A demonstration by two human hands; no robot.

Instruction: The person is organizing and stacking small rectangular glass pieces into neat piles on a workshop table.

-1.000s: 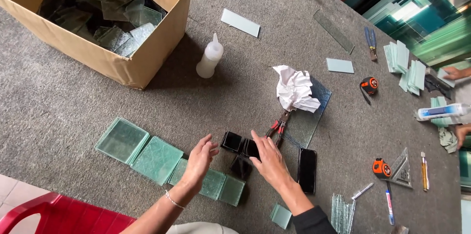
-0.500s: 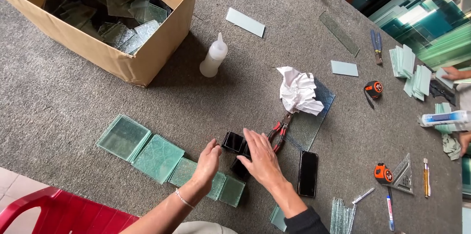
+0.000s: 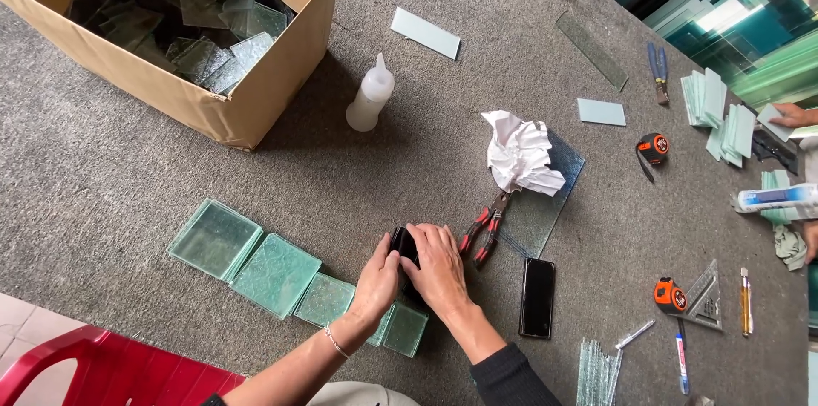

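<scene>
Both hands, the left hand (image 3: 375,282) and right hand (image 3: 436,268), cupped the small black pieces (image 3: 401,243) together, apparently squaring them on the grey tabletop (image 3: 128,167).

black block (image 3: 402,244), pale green tiles (image 3: 277,273)

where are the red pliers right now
In the head view the red pliers lie on the grey mat just right of the right hand, below the crumpled white paper.

Two hands, left (image 3: 375,285) and right (image 3: 439,270), showing at the near edge, one cardboard box (image 3: 256,108), one squeeze bottle (image 3: 371,99), one pair of red pliers (image 3: 482,229), one phone (image 3: 538,297), two orange tape measures (image 3: 654,147) (image 3: 670,294), one crumpled paper (image 3: 520,153) lying about
</scene>
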